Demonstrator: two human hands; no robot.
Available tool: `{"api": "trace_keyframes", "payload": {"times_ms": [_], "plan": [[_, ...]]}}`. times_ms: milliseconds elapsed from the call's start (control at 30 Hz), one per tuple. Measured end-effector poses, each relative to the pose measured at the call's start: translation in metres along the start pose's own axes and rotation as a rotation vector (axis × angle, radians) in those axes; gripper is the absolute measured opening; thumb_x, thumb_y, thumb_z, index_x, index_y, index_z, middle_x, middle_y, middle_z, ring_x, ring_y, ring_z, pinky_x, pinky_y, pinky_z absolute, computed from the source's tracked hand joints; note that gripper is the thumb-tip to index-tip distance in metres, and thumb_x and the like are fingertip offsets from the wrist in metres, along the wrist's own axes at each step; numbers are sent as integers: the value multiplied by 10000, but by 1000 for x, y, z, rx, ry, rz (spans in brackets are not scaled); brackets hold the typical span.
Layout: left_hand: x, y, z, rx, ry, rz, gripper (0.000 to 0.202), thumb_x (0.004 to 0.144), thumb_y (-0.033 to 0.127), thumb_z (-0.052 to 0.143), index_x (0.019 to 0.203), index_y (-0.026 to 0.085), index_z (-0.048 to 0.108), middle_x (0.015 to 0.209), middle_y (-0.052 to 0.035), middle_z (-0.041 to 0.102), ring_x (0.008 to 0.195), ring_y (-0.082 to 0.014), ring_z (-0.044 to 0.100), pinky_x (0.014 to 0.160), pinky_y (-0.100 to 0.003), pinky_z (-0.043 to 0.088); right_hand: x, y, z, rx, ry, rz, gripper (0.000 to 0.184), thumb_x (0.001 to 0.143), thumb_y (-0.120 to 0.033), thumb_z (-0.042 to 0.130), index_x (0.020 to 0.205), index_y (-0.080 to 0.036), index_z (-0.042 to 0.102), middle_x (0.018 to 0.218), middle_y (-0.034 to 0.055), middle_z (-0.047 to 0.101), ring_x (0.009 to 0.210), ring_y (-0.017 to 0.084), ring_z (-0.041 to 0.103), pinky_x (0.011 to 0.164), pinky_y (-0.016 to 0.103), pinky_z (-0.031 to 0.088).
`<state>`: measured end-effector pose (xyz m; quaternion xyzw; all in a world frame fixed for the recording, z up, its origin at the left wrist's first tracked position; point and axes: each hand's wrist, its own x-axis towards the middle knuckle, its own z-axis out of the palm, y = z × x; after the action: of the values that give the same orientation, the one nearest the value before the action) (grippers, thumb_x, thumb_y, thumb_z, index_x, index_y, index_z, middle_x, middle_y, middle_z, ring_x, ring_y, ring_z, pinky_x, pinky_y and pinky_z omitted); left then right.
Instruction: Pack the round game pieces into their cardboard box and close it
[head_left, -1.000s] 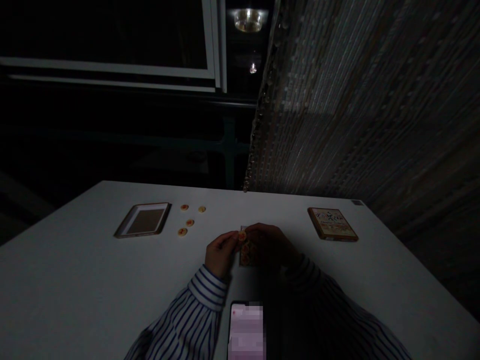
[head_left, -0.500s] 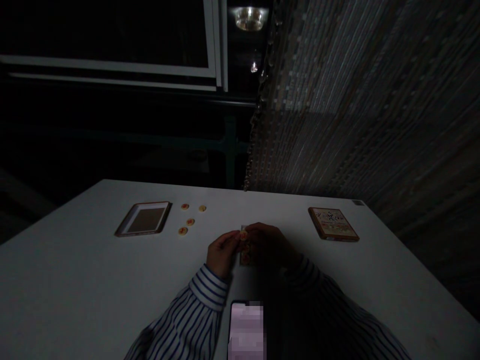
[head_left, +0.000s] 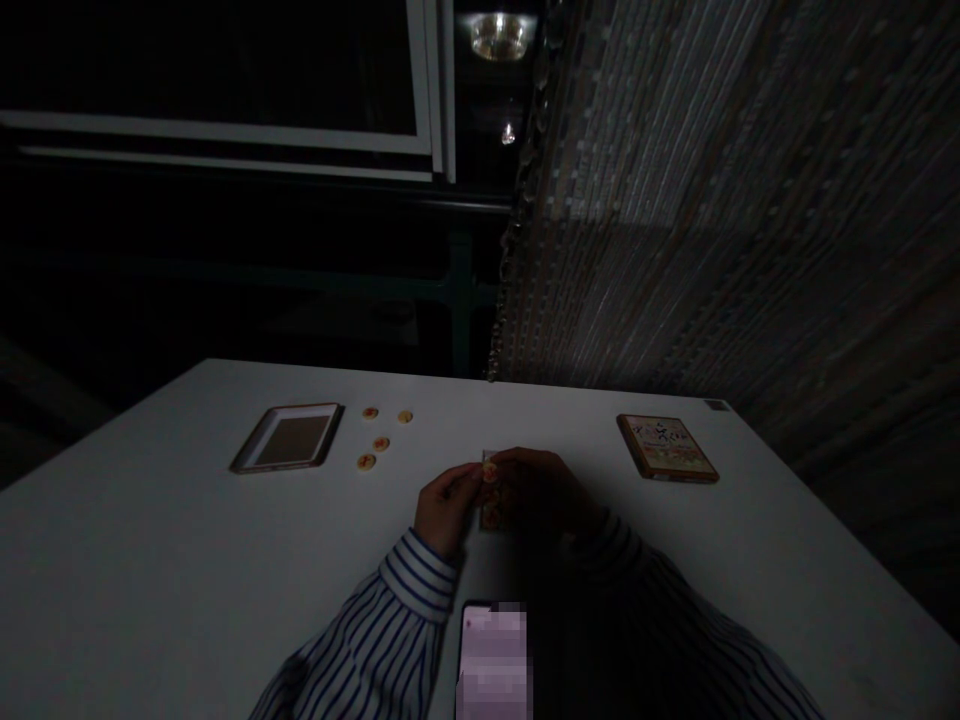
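Note:
My left hand [head_left: 448, 508] and my right hand [head_left: 546, 487] meet at the middle of the table, fingers closed on either side of a round xiangqi piece [head_left: 490, 472] with a red character. Just below it, more xiangqi pieces [head_left: 492, 516] lie in a column inside a small clear case [head_left: 482, 527]. Shadow and my right hand hide much of that case. To the left, several loose yellowish xiangqi pieces [head_left: 381, 444] are spread on the white table [head_left: 172, 560].
A shallow open box half [head_left: 289, 440] lies at the left. At the right is a box lid with printed characters [head_left: 667, 448]. A lit phone [head_left: 493, 660] is at the near edge. Behind the table hangs a bead curtain [head_left: 600, 250]. The light is dim.
Both hands have barely shifted, with the piece between them now slightly lower and nearer the case. The loose pieces and boxes stay where they were.

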<state>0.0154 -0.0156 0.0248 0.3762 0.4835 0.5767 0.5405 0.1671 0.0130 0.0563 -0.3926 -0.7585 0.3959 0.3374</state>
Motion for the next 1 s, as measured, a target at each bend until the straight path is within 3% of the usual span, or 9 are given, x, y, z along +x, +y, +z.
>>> {"api": "trace_keyframes", "payload": {"times_ms": [400,767,1000], "plan": [[2,-5,-5,128,-20,-15,364,616,410,632,840,125,658,696,-48,670,545,-124,573,495,-221,443,-1,6,-2,-77,15,-108,239,779,-328,510,949,-198,616,922,61,645,855,180,590,766,331,468],[-3,5,-2,179,-45,1,297,618,369,634,796,134,674,756,-62,683,700,-169,607,642,-258,472,-2,5,-4,-134,-11,-132,236,788,-309,504,973,-210,612,872,52,630,795,155,581,704,291,466],[-1,2,-3,146,-45,-10,318,601,378,651,786,120,660,699,-53,669,615,-139,586,567,-229,456,-1,3,-2,-143,-1,-123,242,801,-308,485,968,-193,618,871,61,630,805,161,582,718,298,463]]}}
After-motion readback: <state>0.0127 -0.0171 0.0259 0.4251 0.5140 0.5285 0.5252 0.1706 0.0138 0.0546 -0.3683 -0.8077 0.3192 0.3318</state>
